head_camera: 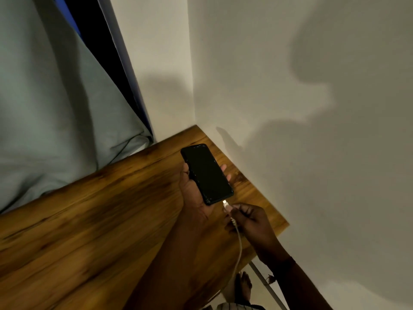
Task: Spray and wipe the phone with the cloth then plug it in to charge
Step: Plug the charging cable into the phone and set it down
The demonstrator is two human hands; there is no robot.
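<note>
A black phone [206, 173] with a dark screen lies face up in my left hand [191, 193], held above the wooden table [89, 220] near its far right corner. My right hand [250, 220] pinches the white charging cable [238, 245] just behind its plug [225, 202]. The plug tip sits right at the phone's bottom edge; whether it is seated in the port I cannot tell. The cable hangs down from my right hand over the table's right edge. No cloth or spray bottle is in view.
White walls [290, 108] meet in a corner just behind the table. A pale grey-green curtain [55, 108] hangs at the left, with a dark window frame beside it. Below the table's right edge I see a metal table leg [266, 283] and a bare foot [242, 287].
</note>
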